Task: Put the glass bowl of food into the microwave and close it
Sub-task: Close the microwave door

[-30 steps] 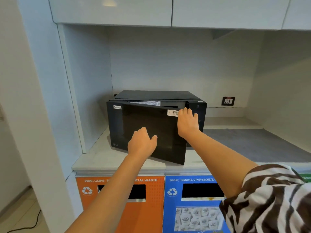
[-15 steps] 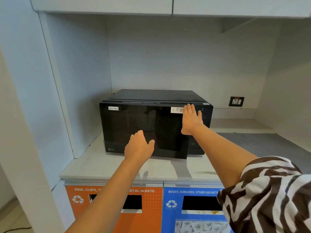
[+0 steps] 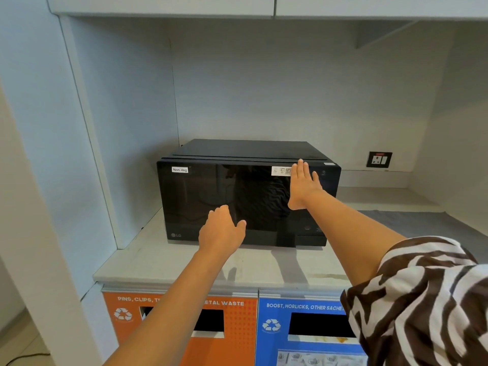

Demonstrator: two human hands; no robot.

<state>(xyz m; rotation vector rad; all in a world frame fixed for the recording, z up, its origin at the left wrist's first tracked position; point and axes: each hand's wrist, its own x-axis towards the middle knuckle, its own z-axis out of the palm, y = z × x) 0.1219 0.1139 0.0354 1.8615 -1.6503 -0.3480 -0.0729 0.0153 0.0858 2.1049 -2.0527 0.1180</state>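
A black microwave point(image 3: 211, 191) stands on the pale counter point(image 3: 253, 270) inside a wall niche, and its dark glass door is flush against the body. My right hand point(image 3: 303, 184) lies flat on the door's upper right, fingers straight and partly over a white sticker. My left hand point(image 3: 221, 229) hovers in front of the door's lower middle with loosely spread fingers and holds nothing. The glass bowl of food is not visible; the door glass only reflects my striped sleeve.
Below the counter sit an orange waste bin front point(image 3: 237, 328) and a blue one point(image 3: 272, 339), each with a dark slot. A wall socket point(image 3: 379, 159) is on the back wall to the right. A grey mat point(image 3: 422, 225) covers the counter right of the microwave.
The door swung from partly open to fully shut under my right hand. My left hand stayed in front of the door. The view pulled back slightly.
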